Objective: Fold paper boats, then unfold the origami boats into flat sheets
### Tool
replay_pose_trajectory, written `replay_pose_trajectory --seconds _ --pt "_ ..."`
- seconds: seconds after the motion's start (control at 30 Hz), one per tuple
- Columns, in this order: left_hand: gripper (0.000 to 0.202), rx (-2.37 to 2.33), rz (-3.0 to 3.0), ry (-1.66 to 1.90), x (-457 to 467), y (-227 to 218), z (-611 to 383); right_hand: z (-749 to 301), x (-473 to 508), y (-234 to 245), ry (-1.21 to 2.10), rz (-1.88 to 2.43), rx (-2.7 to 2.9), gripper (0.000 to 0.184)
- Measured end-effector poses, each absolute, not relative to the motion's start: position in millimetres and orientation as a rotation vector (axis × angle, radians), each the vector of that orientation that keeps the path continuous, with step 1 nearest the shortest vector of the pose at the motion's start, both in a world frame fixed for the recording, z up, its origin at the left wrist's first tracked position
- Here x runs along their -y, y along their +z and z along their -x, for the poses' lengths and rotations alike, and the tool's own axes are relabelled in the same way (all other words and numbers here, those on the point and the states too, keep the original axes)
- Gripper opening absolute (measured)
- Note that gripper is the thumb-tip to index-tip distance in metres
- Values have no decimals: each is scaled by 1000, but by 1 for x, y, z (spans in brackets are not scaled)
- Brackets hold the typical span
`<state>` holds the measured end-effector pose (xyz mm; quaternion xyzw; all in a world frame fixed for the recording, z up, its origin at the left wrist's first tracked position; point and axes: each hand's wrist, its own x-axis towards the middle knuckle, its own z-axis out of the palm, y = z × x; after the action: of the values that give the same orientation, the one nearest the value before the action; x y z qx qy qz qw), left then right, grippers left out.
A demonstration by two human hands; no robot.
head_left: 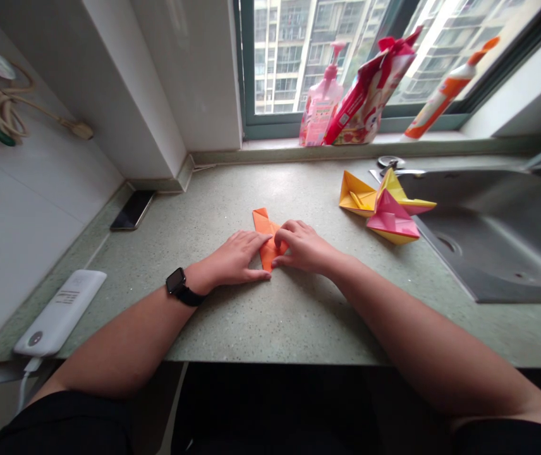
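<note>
- While I'm watching remotely, the orange paper is lying left of the sink.
- Left hand rests on it, thumb spread from fingers.
- Right hand touches it too, fingers curled; can't tell if it's pinching.
- Paper boats crowd the sink's left edge.

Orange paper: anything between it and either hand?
Nothing visible. The left hand and right hand both touch the orange paper directly. The pink and yellow folded papers sit apart, off to the right near the sink.
</note>
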<state>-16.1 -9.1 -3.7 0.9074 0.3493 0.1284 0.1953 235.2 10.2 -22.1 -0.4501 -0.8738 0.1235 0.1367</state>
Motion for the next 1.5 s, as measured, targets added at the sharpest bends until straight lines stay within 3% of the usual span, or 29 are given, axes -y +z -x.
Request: replay_pose_trajectory --seconds 0.4,0.83,1.07,1.27,1.4,1.5 --pt "53 -943 -2598 364 9 -8 18 -258 -37 -31 481 1218 2311 22" --pt "14 -916 -2651 379 13 3 26 -261 -35 -33 288 1289 2332 22" --pt "19 -1302 -2731 433 6 5 32 -259 -27 -25 139 1318 2416 23" --pt "28 -1629 -2657 441 4 -7 36 -248 -12 -16 152 1212 2596 52" --pt "27 -1701 -2605 472 4 -10 35 -233 2 -13 238 1028 2717 59" --pt "36 -1719 -2597 386 5 -6 30 -229 5 -12 260 841 2719 59"
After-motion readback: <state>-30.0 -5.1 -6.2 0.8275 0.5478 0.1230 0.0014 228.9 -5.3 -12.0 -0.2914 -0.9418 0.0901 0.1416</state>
